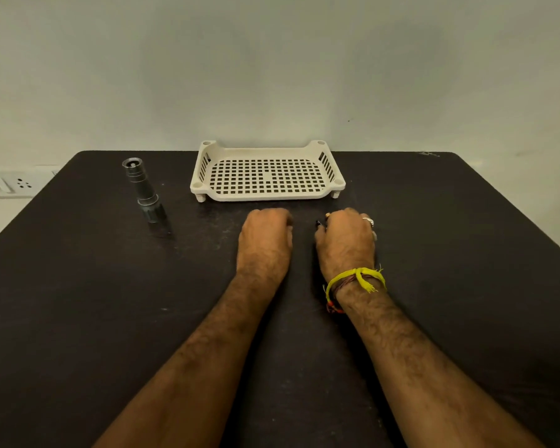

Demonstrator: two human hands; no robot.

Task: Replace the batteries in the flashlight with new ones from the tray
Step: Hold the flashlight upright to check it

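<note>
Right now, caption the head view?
Curled left hand and right hand before white perforated plastic tray; metal flashlight left.

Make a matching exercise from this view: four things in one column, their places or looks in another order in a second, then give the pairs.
Things:
1. flashlight
2. tray
3. thread band
4. wall socket

Descriptions:
A. yellow, tied round the right wrist
B. white, perforated, at the table's far edge
C. metallic, on the table, left of the tray
D. on the wall, beyond the table's left corner

Pairs: 1-C, 2-B, 3-A, 4-D
</note>
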